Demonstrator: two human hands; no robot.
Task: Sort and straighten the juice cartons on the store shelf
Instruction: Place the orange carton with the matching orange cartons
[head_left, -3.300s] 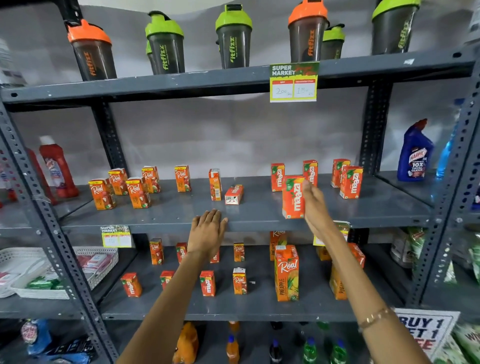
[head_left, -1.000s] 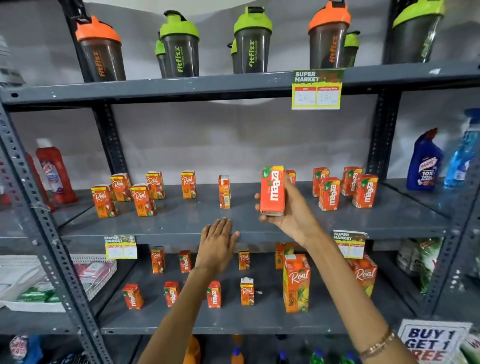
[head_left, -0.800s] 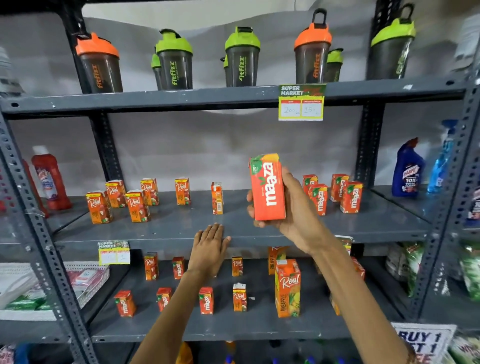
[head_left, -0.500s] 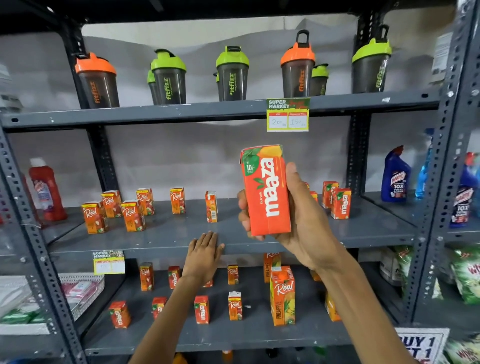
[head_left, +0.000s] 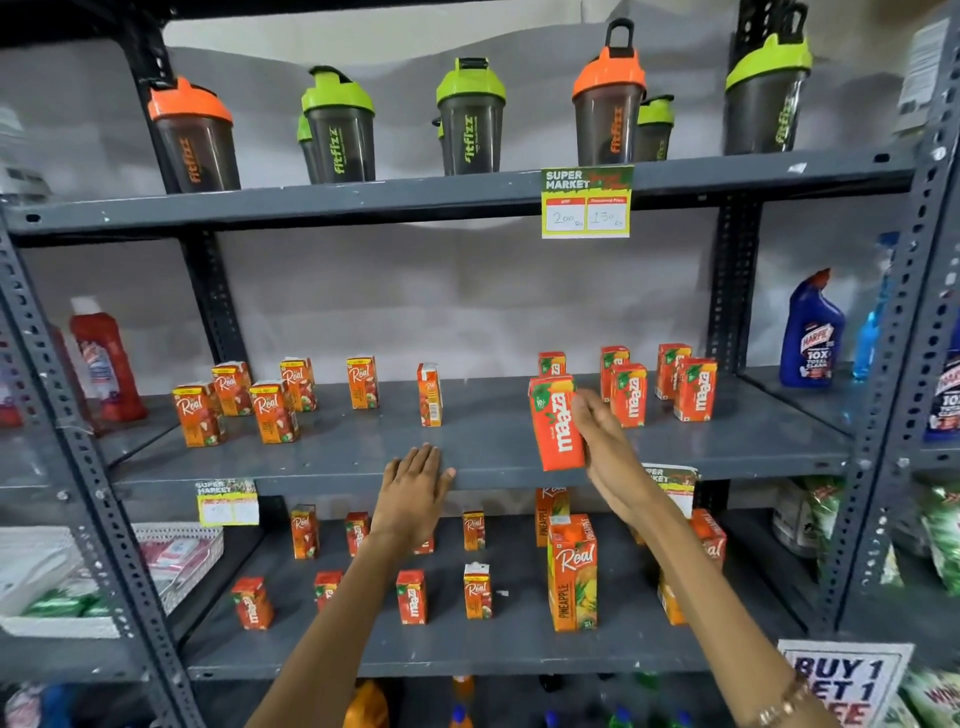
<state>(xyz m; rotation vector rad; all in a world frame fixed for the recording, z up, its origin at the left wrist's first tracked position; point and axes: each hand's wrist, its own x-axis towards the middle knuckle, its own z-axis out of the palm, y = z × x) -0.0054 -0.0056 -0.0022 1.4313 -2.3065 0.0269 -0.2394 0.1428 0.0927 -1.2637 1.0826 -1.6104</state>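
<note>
My right hand (head_left: 597, 431) grips an orange Maaza carton (head_left: 555, 423), held upright at the front of the middle shelf (head_left: 467, 457); whether its base touches the shelf I cannot tell. Behind it several Maaza cartons (head_left: 693, 389) stand grouped at the right. Several Real cartons (head_left: 270, 410) stand on the shelf's left part, and one narrow carton (head_left: 430, 395) stands alone mid-shelf. My left hand (head_left: 415, 483) lies flat on the shelf's front edge, fingers apart. The lower shelf (head_left: 467, 660) holds scattered small cartons and a tall Real pineapple carton (head_left: 571, 571).
Shaker bottles (head_left: 470, 119) line the top shelf above a price tag (head_left: 587, 202). A red bottle (head_left: 104, 358) stands far left, a blue cleaner bottle (head_left: 813, 332) far right. A white basket (head_left: 171, 561) sits lower left. Perforated steel uprights (head_left: 904, 364) frame the bay.
My right hand has carried the Maaza carton from close to the camera back down to the middle shelf's front. My left hand has stayed on the shelf edge.
</note>
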